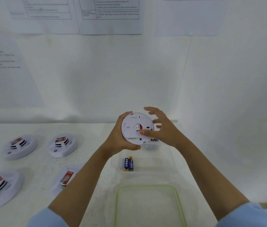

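The smoke detector [135,126] is held above the table [88,133], back plate up, apparently to expose its battery bay. The left hand [121,140] clasps its rim. The right hand [165,130], fingers spread, sets only a thumb on the plate. Two batteries [129,164] lie just below the detector, and spare detectors [63,145] lie to its left.

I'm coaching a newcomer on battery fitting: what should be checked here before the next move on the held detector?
1. Left hand grips the white round plastic smoke detector by its rim: ok.
2. Detector's back plate faces the person: ok.
3. Right hand free, only its thumb touching the back plate: ok.
4. Two blue batteries with yellow ends lie within reach, below the hands: ok.
5. Battery bay open: cannot tell.
6. Polarity marks readable: cannot tell.
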The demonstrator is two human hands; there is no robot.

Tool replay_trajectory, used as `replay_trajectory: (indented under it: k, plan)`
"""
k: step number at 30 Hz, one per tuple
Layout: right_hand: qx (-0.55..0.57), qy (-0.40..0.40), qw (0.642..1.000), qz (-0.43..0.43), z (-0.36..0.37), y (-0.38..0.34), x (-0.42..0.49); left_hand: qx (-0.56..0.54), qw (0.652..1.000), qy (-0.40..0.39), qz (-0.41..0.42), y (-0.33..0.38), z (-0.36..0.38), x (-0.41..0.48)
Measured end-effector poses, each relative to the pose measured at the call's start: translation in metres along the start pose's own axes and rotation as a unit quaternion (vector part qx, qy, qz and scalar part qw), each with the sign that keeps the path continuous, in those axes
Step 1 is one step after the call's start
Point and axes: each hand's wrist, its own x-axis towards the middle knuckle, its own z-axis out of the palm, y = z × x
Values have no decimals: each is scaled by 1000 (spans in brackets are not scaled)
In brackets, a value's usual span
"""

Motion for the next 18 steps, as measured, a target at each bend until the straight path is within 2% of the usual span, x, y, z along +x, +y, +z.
replay_trajectory:
  k: [3,5,10,18]
  plan:
    - [-186,-29,980,-70,0,-6,2,15,1000,-1,12,0,0,1]
    - [-260,-28,962,-82,-1,-9,4,22,1000,-2,18,-1,0,2]
    - [-321,-28,938,-127,-4,-14,8,27,999,-1,22,-4,0,-1]
    - [-343,-68,926,-143,-6,-13,18,23,1000,-11,18,-8,0,1]
